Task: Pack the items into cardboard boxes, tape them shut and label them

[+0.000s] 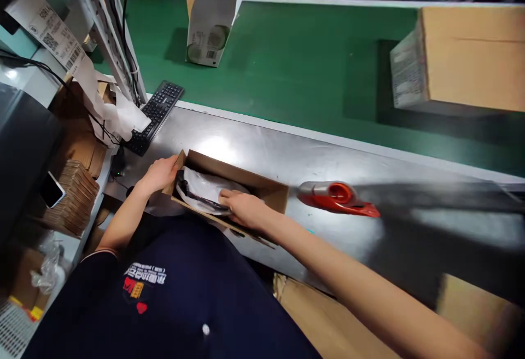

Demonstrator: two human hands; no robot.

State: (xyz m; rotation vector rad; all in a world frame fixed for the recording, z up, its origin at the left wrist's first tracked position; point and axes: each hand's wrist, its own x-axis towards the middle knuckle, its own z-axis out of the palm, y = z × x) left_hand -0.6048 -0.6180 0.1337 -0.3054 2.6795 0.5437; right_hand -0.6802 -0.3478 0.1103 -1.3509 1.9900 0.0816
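Note:
An open cardboard box stands on the metal table at its front edge, close to my body. Inside its left part lies a white plastic-wrapped item with a black edge. My left hand is wrapped round the box's left end. Within the box, my right hand rests on the right part of the wrapped item, its fingers partly bent and their tips hard to make out. A red and grey tape dispenser lies to the right of the box.
Behind the metal table runs a green conveyor bearing an open box and a larger carton. A keyboard, paper labels and stacked cardboard are at left.

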